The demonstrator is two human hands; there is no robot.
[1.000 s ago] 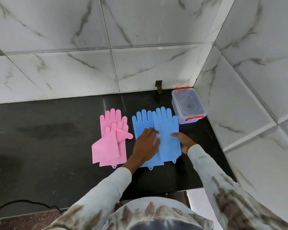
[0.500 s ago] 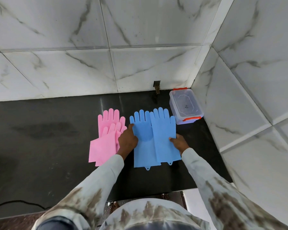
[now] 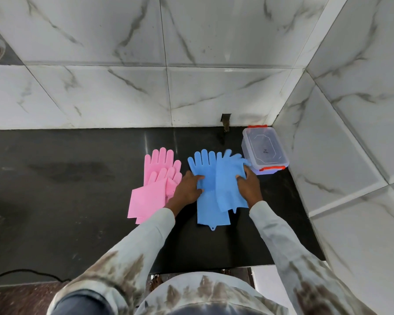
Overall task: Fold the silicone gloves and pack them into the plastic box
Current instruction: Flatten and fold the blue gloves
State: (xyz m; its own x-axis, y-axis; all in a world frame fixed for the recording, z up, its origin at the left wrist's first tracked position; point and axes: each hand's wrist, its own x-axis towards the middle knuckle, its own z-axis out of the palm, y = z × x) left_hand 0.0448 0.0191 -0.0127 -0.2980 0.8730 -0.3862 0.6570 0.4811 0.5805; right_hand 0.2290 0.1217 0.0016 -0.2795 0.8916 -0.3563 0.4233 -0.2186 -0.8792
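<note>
A black cable (image 3: 21, 272) lies on the floor, well to the left of both hands and below the dark counter (image 3: 66, 212). On the counter, just left of the left hand (image 3: 187, 189), lie the two pink gloves (image 3: 155, 185), one over the other: the lower one is flat with its fingers toward the wall, and the upper one sits askew across it, its cuff spread out to the near left. The left wrist and sleeve (image 3: 132, 253) cross over the near right corner of the pink pair.

The left hand rests palm down on the left edge of the left blue glove (image 3: 205, 178). Its fingers are straight and slightly spread, and they press on the glove without curling round it. This glove lies flat, its fingers pointing away from the hand toward the wall and its cuff, with a small hanging tab, reaching back beyond the wrist.

The right blue glove (image 3: 228, 185) overlaps the first one along its right side. The right hand (image 3: 248, 185) grips its right edge: the thumb lies on top of the silicone and the fingers curl at the edge, though how far they go underneath cannot be told. This glove looks blurred, and its cuff hangs free beside the right wrist; its fingertips spread out past the hand toward the box (image 3: 264, 153).

The box stands just beyond and to the right of the right hand, in the corner of the tiled walls (image 3: 191, 53). It is clear plastic with orange clips, and its lid is on. Neither hand touches it.
</note>
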